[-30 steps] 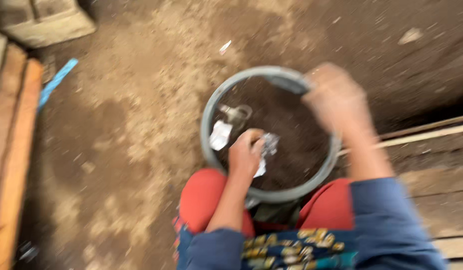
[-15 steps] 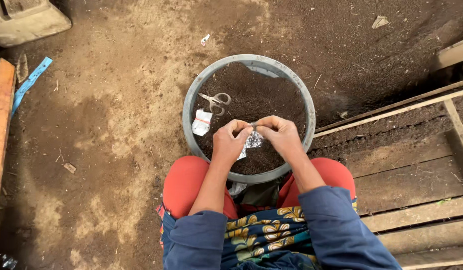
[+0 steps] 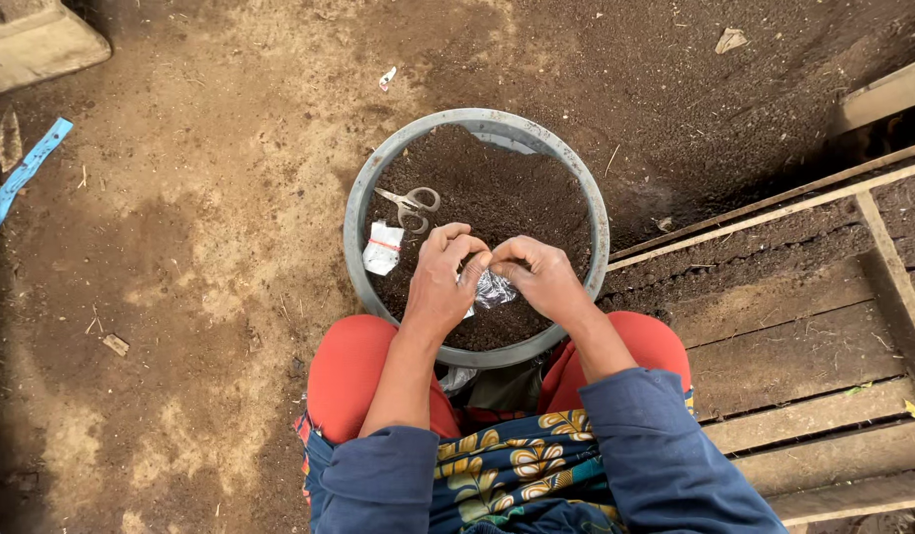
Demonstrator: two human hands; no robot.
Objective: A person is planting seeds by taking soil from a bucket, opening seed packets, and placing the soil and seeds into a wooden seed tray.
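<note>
Hands met over the middle of a round grey basin (image 3: 362, 213), fingertips pressed together. The left hand (image 3: 440, 280) and the right hand (image 3: 537, 278) both pinched a small silvery foil packet (image 3: 495, 290), which hung between them just above the soil, its crumpled lower part showing under the right thumb. Whether the packet was torn open could not be told.

The basin was filled nearly to its rim with dark, fine soil (image 3: 507, 193), heaped a little higher toward the far side. On that soil, left of the hands, lay a small white paper packet (image 3: 383, 247) with a red mark, flat and slightly creased. Just beyond it, toward the far rim, a pair of metal scissors (image 3: 410, 204) lay on the soil with the blades closed and the loops pointing right. The basin sat on the ground between the person's knees, which were covered in red cloth (image 3: 348, 376); blue sleeves and a patterned wrap showed below.

Around the basin the ground (image 3: 180, 247) was bare packed earth, pale brown to the left and darker, looser soil to the upper right. A wooden frame of planks (image 3: 793, 346) with soil between the slats lay to the right. A blue strip (image 3: 27, 173) lay at the far left, and a small white scrap (image 3: 387, 77) lay beyond the basin.
</note>
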